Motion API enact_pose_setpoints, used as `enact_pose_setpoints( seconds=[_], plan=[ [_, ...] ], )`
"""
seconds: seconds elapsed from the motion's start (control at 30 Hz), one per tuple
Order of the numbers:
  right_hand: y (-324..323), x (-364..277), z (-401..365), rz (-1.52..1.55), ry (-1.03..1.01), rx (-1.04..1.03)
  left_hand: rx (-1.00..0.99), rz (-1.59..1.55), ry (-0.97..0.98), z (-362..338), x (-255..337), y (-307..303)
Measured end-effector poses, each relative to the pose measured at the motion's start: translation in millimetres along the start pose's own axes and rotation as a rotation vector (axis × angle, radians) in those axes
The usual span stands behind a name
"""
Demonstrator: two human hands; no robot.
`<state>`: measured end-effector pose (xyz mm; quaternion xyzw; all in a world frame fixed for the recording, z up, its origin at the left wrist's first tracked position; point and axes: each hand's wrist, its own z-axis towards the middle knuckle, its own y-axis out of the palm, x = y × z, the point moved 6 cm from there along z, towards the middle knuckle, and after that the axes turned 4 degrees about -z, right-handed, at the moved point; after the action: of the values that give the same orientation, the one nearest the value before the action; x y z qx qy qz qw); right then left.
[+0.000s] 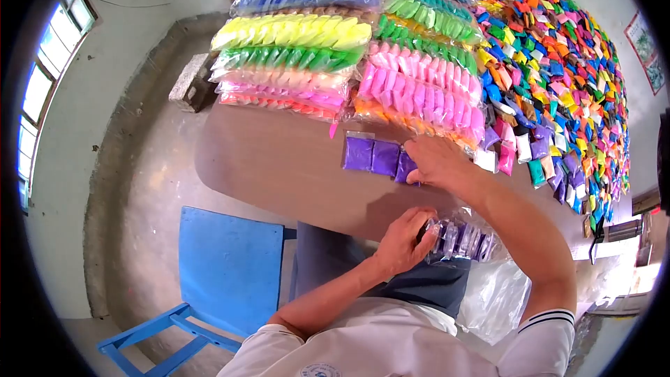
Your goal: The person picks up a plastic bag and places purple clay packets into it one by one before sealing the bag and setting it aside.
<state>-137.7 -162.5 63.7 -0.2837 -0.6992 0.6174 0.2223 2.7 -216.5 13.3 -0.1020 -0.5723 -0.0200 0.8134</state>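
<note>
Purple packets (359,154) are lying flat in a short row on the tabletop (279,167), the end one being touched by the right hand (436,160). Its fingers are being held slightly parted, thumb near the lower edge; whether the packet is being gripped cannot be told. By the left hand (405,241), with fingers curled nearly closed, a clear bag (457,241) of more purple pieces is being held at its near end, in front of the body.

The packets are looking light, soft and pliable, probably slick on the outside; each is best being pinched gently by opposite edges, so that its thin film is not being strained.

The end packet is being partly covered by the right hand. Some left fingertips are being hidden, and the bag's contents are being blurred by glare and creases, so no count can be made.
</note>
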Motion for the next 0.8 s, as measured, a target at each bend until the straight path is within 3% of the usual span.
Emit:
enact_pose_setpoints(
  seconds=[0.07,0.13,0.17,0.27,0.33,0.37,0.43,0.57,0.67,0.73,0.8],
  plan=[
    [-1,3,0,0.011,-0.008,0.079,-0.003,0.006,0.003,1,0,0],
    [14,15,4,0.011,0.127,-0.133,0.006,0.016,0.05,1,2,0],
    [13,20,4,0.013,0.127,-0.134,0.006,0.015,0.047,1,3,-1],
    [-4,22,7,0.042,-0.015,-0.065,0.012,0.006,0.032,2,5,-2],
    [-8,23,10,0.228,0.129,-0.286,0.018,-0.008,0.029,2,5,-2],
    [-3,26,10,0.229,0.129,-0.288,0.018,-0.009,0.026,2,5,-2],
    [-10,19,12,0.451,-0.035,-0.105,0.031,-0.01,0.051,2,7,-3],
    [-25,7,27,0.459,0.07,-0.288,0.014,-0.012,0.043,3,7,-3],
    [-13,5,36,0.422,0.06,-0.246,0.004,-0.027,0.028,3,9,-4],
    [-3,2,45,0.288,-0.09,0.044,-0.027,-0.073,-0.055,1,5,-2],
    [-6,-1,45,0.31,-0.023,-0.059,-0.033,-0.063,-0.066,1,3,-2]
  ],
)
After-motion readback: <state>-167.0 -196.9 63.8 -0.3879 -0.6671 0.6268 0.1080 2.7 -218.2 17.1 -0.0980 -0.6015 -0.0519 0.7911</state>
